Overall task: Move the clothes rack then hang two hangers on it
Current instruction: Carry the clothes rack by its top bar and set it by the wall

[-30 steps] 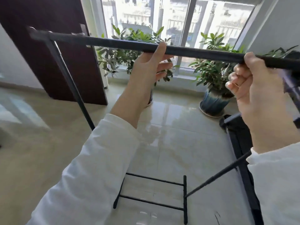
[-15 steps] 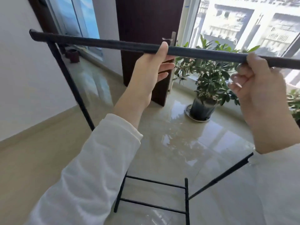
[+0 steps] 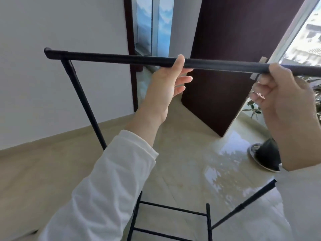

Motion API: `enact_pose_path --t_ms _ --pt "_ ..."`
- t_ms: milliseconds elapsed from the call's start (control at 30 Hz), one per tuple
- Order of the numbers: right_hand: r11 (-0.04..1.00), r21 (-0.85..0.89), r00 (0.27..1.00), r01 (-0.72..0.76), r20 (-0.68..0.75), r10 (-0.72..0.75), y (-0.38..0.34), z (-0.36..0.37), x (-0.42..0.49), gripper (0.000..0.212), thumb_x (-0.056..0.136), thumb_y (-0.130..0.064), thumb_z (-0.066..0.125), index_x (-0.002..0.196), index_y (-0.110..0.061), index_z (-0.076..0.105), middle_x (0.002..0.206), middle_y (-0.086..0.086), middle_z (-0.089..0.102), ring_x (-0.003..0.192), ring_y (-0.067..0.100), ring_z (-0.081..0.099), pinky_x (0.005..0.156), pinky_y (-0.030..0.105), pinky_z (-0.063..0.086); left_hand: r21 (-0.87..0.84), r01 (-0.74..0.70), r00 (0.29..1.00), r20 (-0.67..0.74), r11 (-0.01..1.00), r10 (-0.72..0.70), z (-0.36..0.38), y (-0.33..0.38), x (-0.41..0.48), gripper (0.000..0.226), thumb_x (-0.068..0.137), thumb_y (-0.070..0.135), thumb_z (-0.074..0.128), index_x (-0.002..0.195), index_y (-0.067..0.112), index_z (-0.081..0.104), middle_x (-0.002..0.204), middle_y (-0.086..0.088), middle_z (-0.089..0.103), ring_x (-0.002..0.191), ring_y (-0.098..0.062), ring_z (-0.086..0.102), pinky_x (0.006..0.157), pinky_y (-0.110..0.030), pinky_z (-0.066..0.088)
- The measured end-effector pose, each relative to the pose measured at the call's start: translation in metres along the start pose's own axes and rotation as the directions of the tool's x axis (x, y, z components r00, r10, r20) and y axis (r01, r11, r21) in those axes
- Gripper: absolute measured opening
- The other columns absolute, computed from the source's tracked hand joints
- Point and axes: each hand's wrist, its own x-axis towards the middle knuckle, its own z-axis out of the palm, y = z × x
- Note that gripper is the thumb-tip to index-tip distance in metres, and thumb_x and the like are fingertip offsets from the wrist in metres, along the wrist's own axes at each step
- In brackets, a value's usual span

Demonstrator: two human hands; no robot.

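Note:
A black metal clothes rack [image 3: 112, 58] fills the view, its top bar running left to right at chest height. My left hand [image 3: 165, 84] grips the bar near its middle, thumb over the top and fingers loosely curled below. My right hand [image 3: 284, 94] is closed around the bar further right. The rack's left upright [image 3: 83, 105] slants down to a black base frame [image 3: 173, 209] near my feet. No hangers are in view.
A dark brown door [image 3: 225, 66] stands ajar ahead. To its left lies a doorway with a glass panel [image 3: 152, 25] and a white wall [image 3: 52, 84]. A dark plant pot on a saucer [image 3: 265, 157] sits at right on the glossy beige tiled floor [image 3: 191, 153].
With both hands keeping their grip, the rack and my view have swung left: the window and plants have slid off to the right, and the white wall and doorway have come into view.

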Motion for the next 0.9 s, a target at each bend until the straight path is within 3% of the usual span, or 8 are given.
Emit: enact_pose_path --t_ms 300,567,900 --pt "0.996 0.05 0.991 -0.069 0.121 0.062 0.045 0.119 0.04 0.027 0.085 -0.03 0.055 0.059 -0.025 0.052 0.051 -0.011 0.055 0.055 0.007 0.05 0.063 0.022 0.044 0.009 0.015 0.992 -0.129 1.0 -0.013 -0.106 0.006 0.06 0.021 0.093 0.036 0.041 0.086 0.025 0.058 0.081 0.013 0.065 0.08 -0.004 0.062 0.075 -0.022 0.047" --pt "0.987 0.077 0.963 -0.143 0.242 0.121 0.09 0.214 0.088 0.018 0.086 -0.028 0.056 0.07 -0.022 0.055 0.057 -0.009 0.054 0.057 0.007 0.05 0.064 0.021 0.045 0.05 0.029 0.961 -0.278 0.998 -0.013 -0.188 0.002 0.118 0.022 0.093 0.037 0.043 0.086 0.025 0.06 0.086 0.011 0.066 0.086 -0.006 0.062 0.08 -0.024 0.047" --pt "0.973 0.091 0.915 -0.212 0.368 0.165 0.132 0.326 0.148 0.025 0.088 -0.024 0.054 0.063 -0.022 0.051 0.05 -0.009 0.053 0.053 0.006 0.048 0.063 0.021 0.044 0.075 0.023 0.893 -0.45 0.997 0.014 -0.274 0.007 0.189 0.021 0.091 0.04 0.045 0.085 0.027 0.061 0.083 0.014 0.067 0.079 -0.002 0.063 0.071 -0.02 0.045"
